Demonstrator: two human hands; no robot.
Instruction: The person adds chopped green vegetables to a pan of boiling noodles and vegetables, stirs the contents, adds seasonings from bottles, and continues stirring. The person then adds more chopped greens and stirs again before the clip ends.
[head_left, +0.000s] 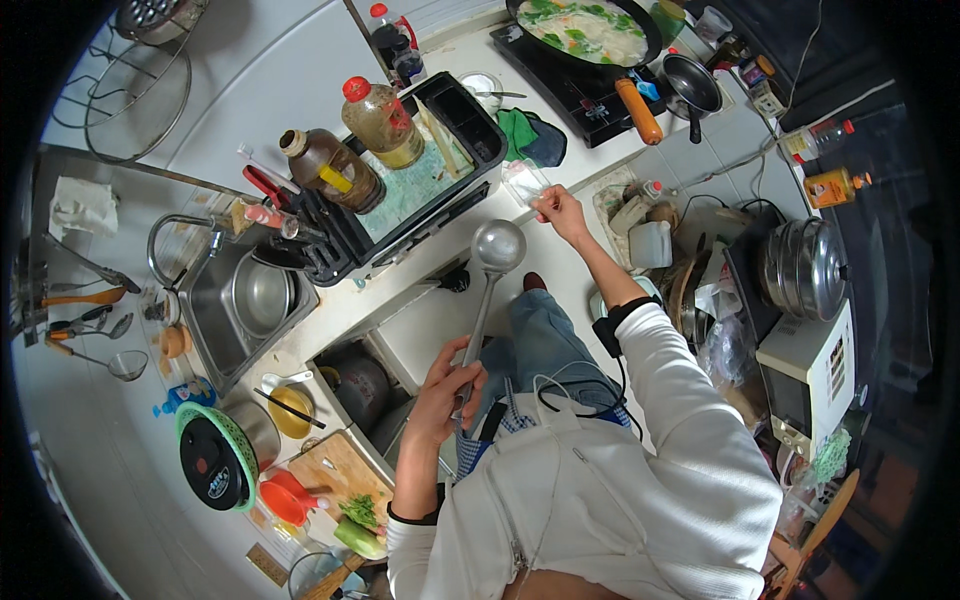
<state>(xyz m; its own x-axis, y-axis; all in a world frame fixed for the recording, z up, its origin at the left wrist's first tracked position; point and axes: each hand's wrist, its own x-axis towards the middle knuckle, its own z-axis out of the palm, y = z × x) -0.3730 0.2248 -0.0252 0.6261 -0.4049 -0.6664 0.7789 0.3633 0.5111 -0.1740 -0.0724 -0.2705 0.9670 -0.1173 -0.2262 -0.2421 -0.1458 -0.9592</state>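
Observation:
My left hand (446, 390) grips the handle of a metal ladle (499, 246), its bowl raised over the floor beside the counter edge. With bent fingers, my right hand (559, 212) touches a small clear plastic container or packet (525, 182) at the counter's edge; whether it pinches it is hard to tell. Beyond lie a green and dark cloth (534, 138) and a white bowl (481, 88) with a utensil across it. A black frying pan (585, 30) holding pale soup with green leaves stands on the black cooktop (585, 105), its orange handle pointing towards me.
Oil bottles (382, 124) stand on a glass-topped black rack (450, 199). Left are a steel sink (217, 315) with bowls, a wooden cutting board (334, 469) with greens, and a red plastic scoop (285, 499). A small black pan (690, 81), stacked steamer (802, 262) and microwave (806, 379) are right.

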